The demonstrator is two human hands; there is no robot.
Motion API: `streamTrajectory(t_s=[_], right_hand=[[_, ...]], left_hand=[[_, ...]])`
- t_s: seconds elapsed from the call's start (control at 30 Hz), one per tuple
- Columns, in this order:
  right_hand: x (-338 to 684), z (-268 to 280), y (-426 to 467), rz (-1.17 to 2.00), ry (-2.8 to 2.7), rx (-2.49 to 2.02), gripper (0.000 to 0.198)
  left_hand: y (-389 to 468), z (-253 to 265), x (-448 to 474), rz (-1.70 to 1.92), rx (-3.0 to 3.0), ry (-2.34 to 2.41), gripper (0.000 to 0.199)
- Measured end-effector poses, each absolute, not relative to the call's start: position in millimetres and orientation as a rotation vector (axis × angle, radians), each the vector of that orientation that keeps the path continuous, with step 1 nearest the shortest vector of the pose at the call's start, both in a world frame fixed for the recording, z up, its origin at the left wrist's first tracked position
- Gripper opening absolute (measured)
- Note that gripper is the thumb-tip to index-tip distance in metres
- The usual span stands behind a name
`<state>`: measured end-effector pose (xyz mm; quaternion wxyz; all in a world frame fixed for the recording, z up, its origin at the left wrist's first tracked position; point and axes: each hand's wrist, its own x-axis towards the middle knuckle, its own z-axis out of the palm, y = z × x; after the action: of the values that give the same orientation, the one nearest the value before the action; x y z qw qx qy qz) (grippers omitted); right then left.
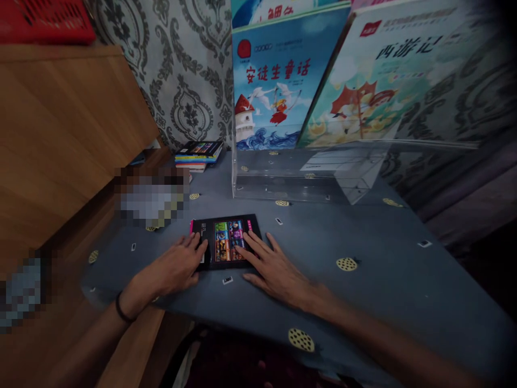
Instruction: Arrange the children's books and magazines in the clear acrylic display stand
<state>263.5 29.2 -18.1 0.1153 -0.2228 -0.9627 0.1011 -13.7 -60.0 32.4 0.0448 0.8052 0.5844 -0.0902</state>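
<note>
A thin black book [226,242] with a grid of small colourful pictures on its cover lies flat on the dark blue-grey tablecloth. On its left edge rests my left hand [177,264], fingers a little bent and apart, a dark band round the wrist. My right hand [274,267] lies across the book's right part, its fingers stretched and spread over the cover. Both hands press from above and neither is wrapped round anything. Parts of the cover are hidden under the fingers.
A small stack of books [198,154] stands at the back left by the patterned wall. A clear acrylic stand [274,186] holds upright picture books [278,91]. To the left is a wooden cabinet [68,113] with a red basket [46,21] on top. Two patches are blurred out.
</note>
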Motion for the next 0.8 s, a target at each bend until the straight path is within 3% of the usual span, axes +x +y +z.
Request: streamTrajectory(t_s=[0.23, 0.43, 0.7, 0.8], right_hand=[[265.1, -23.1, 31.3, 0.327, -2.762, -0.604, 0.056], [274.2, -32.3, 50.7, 0.505, -2.665, -0.570, 0.049], [285.1, -16.2, 74.0, 0.938, -2.293, -0.601, 0.048], [287.0, -8.8, 75.6, 1.123, -2.006, -0.755, 0.058]], left_hand=[[-63.8, 47.0, 4.9, -0.543, 2.478, 1.780, 0.079], [-72.0, 42.9, 5.3, -0.485, 2.630, 1.838, 0.052], [-74.7, 49.8, 10.1, 0.052, 2.908, 1.850, 0.023], [-70.5, 68.0, 17.2, 0.457, 2.814, 1.866, 0.026]])
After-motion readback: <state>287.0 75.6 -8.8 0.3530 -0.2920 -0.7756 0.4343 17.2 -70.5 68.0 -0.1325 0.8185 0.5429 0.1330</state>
